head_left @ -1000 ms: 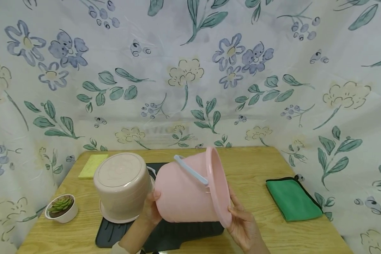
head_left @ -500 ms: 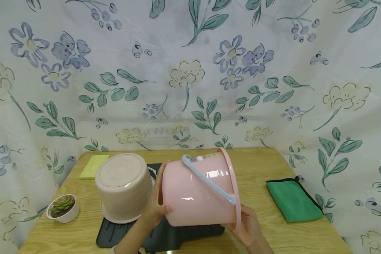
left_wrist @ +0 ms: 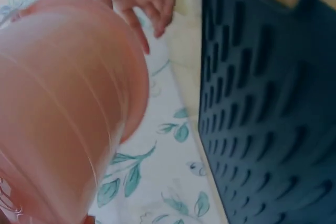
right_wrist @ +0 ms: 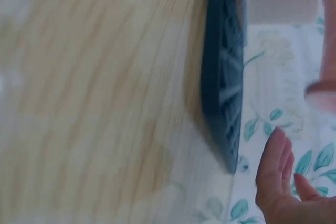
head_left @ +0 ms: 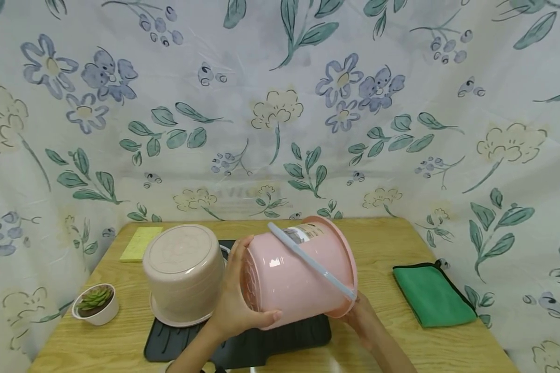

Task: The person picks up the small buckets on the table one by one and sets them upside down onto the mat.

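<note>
A pink bucket (head_left: 298,269) with a pale blue handle (head_left: 315,264) lies on its side in the air, its mouth facing right. My left hand (head_left: 235,305) grips it at the base, thumb in front and fingers over the far side. By the rim at lower right is my right hand (head_left: 361,318), partly hidden in the head view. Both wrist views show that right hand (right_wrist: 278,182) apart from the bucket, its fingers loosely extended. Below is a dark ridged drying mat (head_left: 298,336). A beige bucket (head_left: 182,274) stands upside down on the mat's left part.
A potted succulent (head_left: 95,304) stands at the table's left edge. Behind the beige bucket lies a yellow cloth (head_left: 141,243). A green cloth (head_left: 434,295) with black edging lies on the right. A floral curtain (head_left: 280,103) hangs behind the wooden table (head_left: 378,248).
The pink bucket has turned about its length, bringing its label into view and its handle round to the front. My left hand has shifted round its base; my right hand has come off the rim.
</note>
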Action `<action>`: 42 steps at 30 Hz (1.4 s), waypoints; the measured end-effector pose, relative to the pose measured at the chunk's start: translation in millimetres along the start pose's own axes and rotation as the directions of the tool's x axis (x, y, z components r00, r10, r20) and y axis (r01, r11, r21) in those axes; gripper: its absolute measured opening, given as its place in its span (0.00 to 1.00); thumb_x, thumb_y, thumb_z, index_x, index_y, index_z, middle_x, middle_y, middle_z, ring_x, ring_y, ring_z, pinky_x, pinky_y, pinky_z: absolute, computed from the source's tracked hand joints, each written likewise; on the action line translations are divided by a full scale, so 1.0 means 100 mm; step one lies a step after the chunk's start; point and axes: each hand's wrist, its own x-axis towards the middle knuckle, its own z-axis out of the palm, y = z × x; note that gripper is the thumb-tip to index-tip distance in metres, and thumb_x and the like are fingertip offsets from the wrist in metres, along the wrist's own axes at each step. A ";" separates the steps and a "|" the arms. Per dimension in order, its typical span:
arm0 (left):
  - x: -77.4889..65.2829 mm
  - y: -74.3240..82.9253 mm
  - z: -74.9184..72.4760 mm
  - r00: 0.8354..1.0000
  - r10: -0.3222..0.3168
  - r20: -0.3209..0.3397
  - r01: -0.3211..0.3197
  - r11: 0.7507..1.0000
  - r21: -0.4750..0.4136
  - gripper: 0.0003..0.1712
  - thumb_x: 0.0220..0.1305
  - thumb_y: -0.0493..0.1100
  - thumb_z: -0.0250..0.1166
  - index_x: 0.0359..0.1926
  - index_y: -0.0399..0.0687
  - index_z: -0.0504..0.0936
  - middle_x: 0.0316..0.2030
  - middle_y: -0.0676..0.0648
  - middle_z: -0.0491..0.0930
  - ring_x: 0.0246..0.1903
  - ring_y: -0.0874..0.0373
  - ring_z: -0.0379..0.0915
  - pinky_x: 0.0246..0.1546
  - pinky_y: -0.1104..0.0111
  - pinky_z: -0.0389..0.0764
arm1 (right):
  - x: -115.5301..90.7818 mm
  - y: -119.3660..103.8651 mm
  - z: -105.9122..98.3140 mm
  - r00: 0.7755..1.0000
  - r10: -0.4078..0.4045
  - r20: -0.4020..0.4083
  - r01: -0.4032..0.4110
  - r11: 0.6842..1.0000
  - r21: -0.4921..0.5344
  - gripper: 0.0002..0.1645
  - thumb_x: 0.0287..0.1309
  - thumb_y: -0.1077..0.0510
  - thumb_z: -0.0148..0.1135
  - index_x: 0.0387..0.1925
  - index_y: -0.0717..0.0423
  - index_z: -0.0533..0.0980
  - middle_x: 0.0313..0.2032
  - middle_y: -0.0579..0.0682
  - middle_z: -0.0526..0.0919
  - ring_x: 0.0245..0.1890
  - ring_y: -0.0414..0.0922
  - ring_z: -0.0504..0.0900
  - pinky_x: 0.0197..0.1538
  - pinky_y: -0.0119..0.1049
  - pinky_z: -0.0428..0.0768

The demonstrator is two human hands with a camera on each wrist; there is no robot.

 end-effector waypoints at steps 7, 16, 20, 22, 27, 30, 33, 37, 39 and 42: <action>0.03 0.06 0.01 0.999 0.026 -0.020 -0.018 0.941 0.337 0.75 0.21 0.67 0.83 0.74 0.59 0.57 0.74 0.47 0.51 0.63 0.48 0.63 0.46 0.47 0.80 | 0.13 0.05 -0.12 0.990 -0.112 -0.088 0.077 0.941 -0.329 0.37 0.56 0.63 0.69 0.68 0.56 0.69 0.54 0.59 0.78 0.46 0.43 0.79 0.45 0.37 0.81; 0.05 0.09 -0.04 1.000 0.006 -0.011 0.000 0.906 0.424 0.75 0.20 0.67 0.83 0.74 0.62 0.56 0.74 0.43 0.51 0.61 0.42 0.66 0.45 0.45 0.80 | 0.23 0.12 -0.30 0.963 -0.199 0.179 0.267 0.779 -0.568 0.26 0.55 0.59 0.72 0.54 0.58 0.76 0.42 0.55 0.78 0.42 0.50 0.76 0.43 0.37 0.78; 0.05 0.11 -0.07 1.000 -0.013 -0.005 0.014 0.889 0.458 0.76 0.21 0.68 0.82 0.75 0.64 0.55 0.74 0.41 0.50 0.60 0.39 0.67 0.44 0.43 0.80 | 0.25 0.13 -0.35 0.943 -0.179 0.282 0.315 0.756 -0.573 0.23 0.53 0.59 0.73 0.51 0.58 0.77 0.39 0.59 0.75 0.39 0.48 0.72 0.40 0.34 0.74; 0.05 0.12 -0.07 1.000 -0.021 -0.002 0.019 0.881 0.472 0.76 0.21 0.68 0.82 0.75 0.64 0.54 0.73 0.41 0.50 0.61 0.39 0.66 0.44 0.43 0.80 | 0.26 0.13 -0.37 0.932 -0.167 0.321 0.332 0.746 -0.577 0.22 0.53 0.59 0.73 0.49 0.58 0.78 0.36 0.59 0.74 0.36 0.46 0.70 0.37 0.33 0.72; 0.06 0.13 -0.09 1.000 -0.023 -0.014 0.026 0.859 0.512 0.77 0.20 0.71 0.81 0.76 0.65 0.54 0.73 0.41 0.51 0.61 0.38 0.66 0.42 0.43 0.80 | 0.27 0.14 -0.38 0.899 -0.152 0.410 0.388 0.710 -0.587 0.27 0.56 0.61 0.69 0.59 0.58 0.78 0.33 0.57 0.72 0.32 0.42 0.68 0.34 0.30 0.69; 0.06 0.13 -0.10 0.999 -0.025 -0.023 0.033 0.841 0.540 0.78 0.19 0.73 0.80 0.76 0.67 0.54 0.72 0.41 0.52 0.61 0.39 0.65 0.41 0.43 0.80 | 0.28 0.16 -0.39 0.884 -0.144 0.445 0.412 0.689 -0.596 0.33 0.57 0.59 0.70 0.64 0.61 0.74 0.33 0.55 0.70 0.30 0.40 0.66 0.33 0.29 0.68; 0.08 0.13 -0.10 0.999 -0.048 -0.021 0.052 0.825 0.563 0.77 0.20 0.74 0.79 0.76 0.70 0.53 0.71 0.41 0.53 0.62 0.40 0.64 0.43 0.41 0.80 | 0.28 0.17 -0.39 0.887 -0.129 0.443 0.406 0.676 -0.616 0.37 0.53 0.55 0.74 0.64 0.62 0.74 0.33 0.53 0.69 0.29 0.38 0.65 0.33 0.29 0.67; 0.10 0.16 -0.10 0.996 -0.094 -0.008 0.079 0.797 0.598 0.75 0.22 0.75 0.78 0.76 0.73 0.51 0.72 0.42 0.53 0.63 0.40 0.62 0.46 0.39 0.78 | 0.29 0.17 -0.40 0.897 -0.108 0.429 0.383 0.672 -0.633 0.39 0.51 0.53 0.76 0.64 0.60 0.74 0.33 0.52 0.69 0.29 0.39 0.64 0.32 0.29 0.66; 0.11 0.17 -0.10 0.994 -0.111 -0.003 0.088 0.776 0.624 0.75 0.23 0.76 0.77 0.76 0.74 0.52 0.72 0.41 0.53 0.64 0.39 0.61 0.47 0.38 0.77 | 0.30 0.16 -0.40 0.900 -0.096 0.425 0.373 0.674 -0.638 0.40 0.51 0.53 0.76 0.64 0.60 0.73 0.33 0.52 0.68 0.29 0.39 0.63 0.32 0.29 0.66; 0.12 0.19 -0.10 0.990 -0.138 -0.005 0.106 0.740 0.664 0.74 0.23 0.78 0.76 0.76 0.73 0.51 0.72 0.40 0.52 0.66 0.39 0.59 0.49 0.36 0.75 | 0.31 0.17 -0.40 0.902 -0.083 0.423 0.364 0.675 -0.643 0.41 0.51 0.53 0.76 0.65 0.62 0.73 0.33 0.51 0.67 0.29 0.39 0.62 0.33 0.29 0.65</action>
